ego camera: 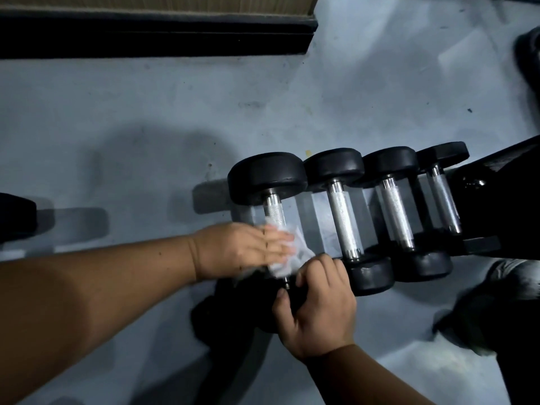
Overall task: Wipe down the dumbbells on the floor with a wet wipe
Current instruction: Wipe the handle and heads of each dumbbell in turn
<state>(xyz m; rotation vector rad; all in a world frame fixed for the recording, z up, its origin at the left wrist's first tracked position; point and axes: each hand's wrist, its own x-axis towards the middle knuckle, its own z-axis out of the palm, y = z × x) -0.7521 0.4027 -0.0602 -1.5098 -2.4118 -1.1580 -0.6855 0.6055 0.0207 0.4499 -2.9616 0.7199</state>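
Four dumbbells lay side by side on the grey floor (117, 112), in a row running from centre toward 3 o'clock; the leftmost dumbbell (270, 182) had a black head at 12 o'clock and a knurled steel handle (274, 211) running toward 6 o'clock. Left hand (242, 248) came in from 9 o'clock, fingers curled over a white wet wipe (292, 255), pressing it round the lower handle; right hand (317, 308) rose from 5 o'clock, thumb and fingers gripping the near black head (248, 299) of that dumbbell. Second dumbbell (344, 217) sat just beside at 3 o'clock; dark ledge (146, 33) ran along 11 o'clock.
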